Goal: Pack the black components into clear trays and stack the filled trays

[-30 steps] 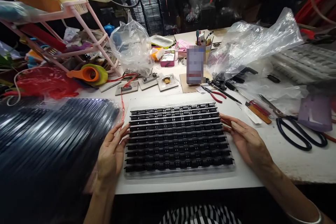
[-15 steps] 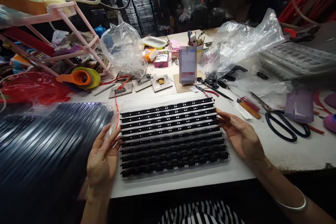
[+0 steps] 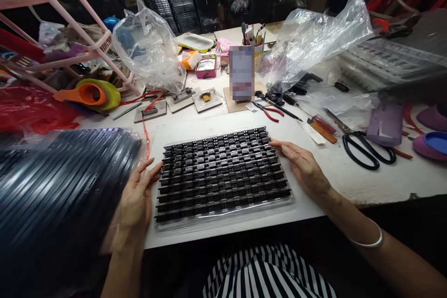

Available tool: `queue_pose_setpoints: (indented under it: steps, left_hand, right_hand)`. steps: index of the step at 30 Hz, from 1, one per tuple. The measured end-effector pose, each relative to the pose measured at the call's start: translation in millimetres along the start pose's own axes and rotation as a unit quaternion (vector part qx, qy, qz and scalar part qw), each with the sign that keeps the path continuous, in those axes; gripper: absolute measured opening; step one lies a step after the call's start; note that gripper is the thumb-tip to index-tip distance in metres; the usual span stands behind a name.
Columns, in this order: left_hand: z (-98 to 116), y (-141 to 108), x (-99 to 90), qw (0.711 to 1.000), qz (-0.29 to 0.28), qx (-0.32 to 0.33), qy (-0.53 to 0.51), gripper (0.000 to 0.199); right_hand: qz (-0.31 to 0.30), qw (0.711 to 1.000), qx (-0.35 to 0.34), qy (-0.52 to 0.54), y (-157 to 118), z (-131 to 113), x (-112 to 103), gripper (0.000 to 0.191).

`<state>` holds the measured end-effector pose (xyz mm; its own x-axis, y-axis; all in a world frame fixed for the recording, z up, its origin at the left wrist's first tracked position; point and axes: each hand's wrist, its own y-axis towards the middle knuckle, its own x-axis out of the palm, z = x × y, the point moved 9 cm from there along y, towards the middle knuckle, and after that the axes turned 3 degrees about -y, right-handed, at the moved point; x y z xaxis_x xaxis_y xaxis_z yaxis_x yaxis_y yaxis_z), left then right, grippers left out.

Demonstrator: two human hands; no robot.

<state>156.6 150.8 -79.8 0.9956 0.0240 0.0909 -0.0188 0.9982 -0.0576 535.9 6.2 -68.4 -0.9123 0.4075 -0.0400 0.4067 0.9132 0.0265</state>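
Observation:
A clear plastic tray [image 3: 209,216] lies on the white tabletop in front of me, filled with several rows of black strips [image 3: 223,163] that carry small blocks and pins. My left hand [image 3: 137,195] holds the tray's left edge, thumb and fingertips against it. At the upper right corner, my right hand [image 3: 302,163] grips the edge with its fingers by the ends of the strips. Part of the fingertips on both sides is hidden by the tray edge.
Left of the tray lies a big stack of dark plastic-wrapped strips [image 3: 59,177]. Black-handled scissors [image 3: 366,149], red pliers [image 3: 268,111] and a screwdriver [image 3: 296,104] are to the right. A phone [image 3: 241,73] stands behind, between crumpled plastic bags [image 3: 146,51]. A pink rack [image 3: 77,23] rises at the left.
The strips now lean over and show their blocks and pins, where thin edges and white dots showed before. Both hands stay at the tray's sides, and the view has shifted slightly.

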Motion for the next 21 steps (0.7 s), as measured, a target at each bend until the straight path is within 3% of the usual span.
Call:
queue_pose_setpoints:
  steps: [5, 10, 16, 21]
  left_hand:
    - [-3, 1, 4.2, 0.997, 0.000, 0.003, 0.074, 0.039]
    - [-4, -23, -6.7, 0.994, 0.009, -0.007, 0.112, 0.041]
    - [-6, -74, -31.6, 0.992, 0.067, -0.028, 0.103, 0.039]
    - [-3, -81, -32.7, 0.983, 0.074, -0.017, 0.168, 0.041]
  right_hand:
    - [-0.017, 0.994, 0.004, -0.110, 4, 4, 3, 0.036]
    - [-0.034, 0.994, 0.017, -0.099, -16, 8, -5, 0.038]
    - [0.032, 0.985, 0.039, -0.164, -61, 15, -22, 0.037]
    - [0.077, 0.973, 0.003, -0.216, -64, 8, -16, 0.033]
